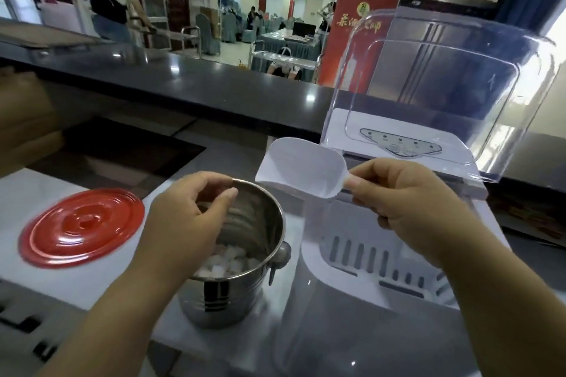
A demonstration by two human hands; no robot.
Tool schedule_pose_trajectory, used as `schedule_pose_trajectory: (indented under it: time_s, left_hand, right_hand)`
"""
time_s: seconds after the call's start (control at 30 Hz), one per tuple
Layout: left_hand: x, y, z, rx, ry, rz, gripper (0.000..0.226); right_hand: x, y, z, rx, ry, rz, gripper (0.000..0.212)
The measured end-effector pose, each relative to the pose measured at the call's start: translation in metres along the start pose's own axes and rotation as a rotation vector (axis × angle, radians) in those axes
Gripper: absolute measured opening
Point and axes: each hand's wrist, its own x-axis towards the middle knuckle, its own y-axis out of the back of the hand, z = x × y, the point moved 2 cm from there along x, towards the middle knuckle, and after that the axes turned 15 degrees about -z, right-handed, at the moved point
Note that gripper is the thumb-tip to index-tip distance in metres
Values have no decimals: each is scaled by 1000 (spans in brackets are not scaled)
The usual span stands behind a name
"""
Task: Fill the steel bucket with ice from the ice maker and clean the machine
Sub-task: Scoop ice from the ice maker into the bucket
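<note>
Steel bucket [245, 257] stands upright on the counter, touching or just beside the left wall of the white ice maker [361, 300]. Ice cubes [228, 263] lie in the bucket's bottom; level well below the rim. Ice maker's clear lid [459, 95] is raised, control panel [401, 144] visible through it. Slotted white ice basket [367, 257] sits inside the open machine; its contents cannot be made out. Translucent white scoop [301, 168] is held above and between bucket and machine, bowl tipped toward the bucket; it looks empty.

Left hand [190, 217]: over the bucket's mouth, fingers curled, fingertips at the far rim; whether it actually grips the rim I cannot tell. Right hand [404, 199]: thumb and fingers pinch the scoop's handle.

Red round lid [81, 226] lies flat on the white surface, left of the bucket, apart from it.
</note>
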Motion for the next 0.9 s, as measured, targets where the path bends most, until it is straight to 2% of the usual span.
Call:
schedule_pose_trajectory:
  time_s: [0.13, 0.23, 0.33, 0.57, 0.73, 0.8, 0.9]
  left_hand:
    - [7, 16, -21, 36, 29, 30, 12]
    - [15, 26, -36, 52, 45, 18, 12]
    - [23, 34, -48, 83, 47, -18, 13]
    - [40, 39, -82, 95, 177, -197, 37]
    - [47, 39, -100, 42, 219, -291, 43]
    - [48, 41, -106, 52, 247, -345, 40]
    - [50, 42, -115, 42, 263, -444, 21]
  right_hand:
    - [5, -11, -11, -155, 63, 61, 8]
    - [10, -20, -18, -238, 36, 87, 3]
    - [14, -30, -25, -313, 11, 121, 7]
    - [20, -50, -41, -513, -16, 223, 9]
    - [27, -66, -52, -584, -49, 254, 11]
    - [31, -74, -56, -582, -60, 259, 11]
    - [38, -89, -60, -594, -106, 203, 14]
